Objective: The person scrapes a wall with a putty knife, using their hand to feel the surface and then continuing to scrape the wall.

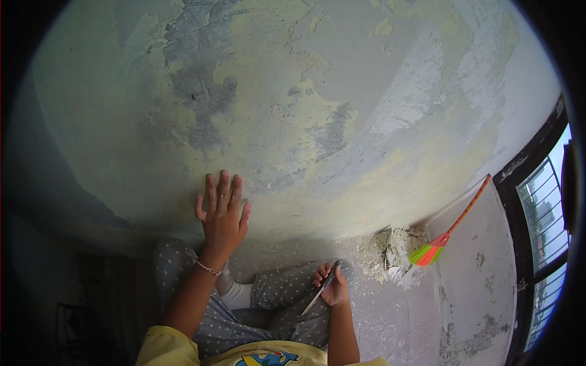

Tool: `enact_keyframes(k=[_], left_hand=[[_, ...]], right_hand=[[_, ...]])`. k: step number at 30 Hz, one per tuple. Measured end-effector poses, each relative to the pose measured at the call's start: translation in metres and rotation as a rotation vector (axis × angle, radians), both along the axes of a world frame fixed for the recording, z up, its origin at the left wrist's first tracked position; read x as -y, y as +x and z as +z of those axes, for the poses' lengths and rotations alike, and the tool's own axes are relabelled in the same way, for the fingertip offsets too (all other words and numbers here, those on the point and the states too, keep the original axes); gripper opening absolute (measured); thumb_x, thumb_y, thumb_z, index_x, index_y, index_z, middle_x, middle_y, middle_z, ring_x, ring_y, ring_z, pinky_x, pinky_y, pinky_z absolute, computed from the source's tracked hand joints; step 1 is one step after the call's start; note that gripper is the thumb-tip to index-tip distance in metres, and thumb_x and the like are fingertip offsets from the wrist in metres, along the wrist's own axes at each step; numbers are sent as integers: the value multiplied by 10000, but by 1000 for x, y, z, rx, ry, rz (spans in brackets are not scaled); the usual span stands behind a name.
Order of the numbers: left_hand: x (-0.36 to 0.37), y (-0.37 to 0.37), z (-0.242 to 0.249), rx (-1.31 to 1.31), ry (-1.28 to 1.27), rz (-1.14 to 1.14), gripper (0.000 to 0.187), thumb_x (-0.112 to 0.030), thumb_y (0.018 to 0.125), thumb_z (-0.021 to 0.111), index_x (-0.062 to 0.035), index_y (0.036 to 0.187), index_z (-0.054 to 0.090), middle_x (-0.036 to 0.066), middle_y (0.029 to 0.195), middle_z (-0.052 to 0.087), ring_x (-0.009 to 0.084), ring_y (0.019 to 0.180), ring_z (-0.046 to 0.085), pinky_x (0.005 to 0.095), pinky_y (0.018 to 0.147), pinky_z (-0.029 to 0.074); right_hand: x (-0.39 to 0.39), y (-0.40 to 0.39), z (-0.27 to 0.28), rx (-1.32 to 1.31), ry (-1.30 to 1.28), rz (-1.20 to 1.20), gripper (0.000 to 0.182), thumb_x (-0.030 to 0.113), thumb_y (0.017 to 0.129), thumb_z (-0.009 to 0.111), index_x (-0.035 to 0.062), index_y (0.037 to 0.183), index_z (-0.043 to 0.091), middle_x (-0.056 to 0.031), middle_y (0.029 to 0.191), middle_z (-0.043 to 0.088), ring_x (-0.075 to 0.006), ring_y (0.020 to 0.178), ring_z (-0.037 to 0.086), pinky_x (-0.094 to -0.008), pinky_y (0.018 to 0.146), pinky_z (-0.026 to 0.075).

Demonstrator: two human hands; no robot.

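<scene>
My left hand (223,210) lies against the patchy wall (268,122), fingers spread and pointing up, with a bracelet (209,268) at the wrist. My right hand (332,287) rests over my right knee, its fingers closed around the dark handle of a scraper (313,301). Its thin, pale blade points down and left across my dotted trousers, apart from the wall. The blade's full shape is hard to make out at this angle. Paint has come off the wall in patches, showing yellowish, white and grey layers.
A broom (452,226) with orange and green bristles leans at the right corner. Beside it lies a heap of plaster flakes (397,247) on the dusty floor (390,311). A dark-framed barred window (543,207) stands at the right. I sit cross-legged close to the wall.
</scene>
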State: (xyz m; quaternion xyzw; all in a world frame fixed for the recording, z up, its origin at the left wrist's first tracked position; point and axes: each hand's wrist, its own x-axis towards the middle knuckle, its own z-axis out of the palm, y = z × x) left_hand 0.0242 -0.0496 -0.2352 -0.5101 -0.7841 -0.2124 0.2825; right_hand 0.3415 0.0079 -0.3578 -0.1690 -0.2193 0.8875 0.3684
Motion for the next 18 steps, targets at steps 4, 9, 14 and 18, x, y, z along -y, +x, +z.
enact_keyframes(k=[4,9,14,18], left_hand=[[2,-6,-8,170,92,63,669,-330,914,495,-48,1466,244,193,1536,156,395,1424,81,516,1080,75],[8,16,-1,95,-46,-89,659,-383,897,507,-132,1467,291,77,1536,234,274,1424,178,431,1103,134],[1,33,-29,151,-157,-251,693,-405,891,526,-94,1461,283,71,1529,247,279,1418,193,464,1120,138],[5,33,-29,77,-157,-135,704,-417,906,499,-62,1463,255,99,1540,205,298,1428,147,512,1109,124]], right_hand=[[-2,0,-2,6,-19,-1,323,401,905,572,89,891,490,-28,799,413,-193,784,439,-311,671,406],[-3,-1,-4,1,-31,-20,259,330,907,587,82,914,510,-48,804,446,-211,775,474,-326,648,423],[3,0,4,28,-27,-46,231,303,915,582,84,932,507,-52,811,455,-212,759,484,-322,626,428],[6,3,-1,30,1,-57,223,299,919,576,88,946,510,-47,792,458,-215,739,492,-325,616,430]])
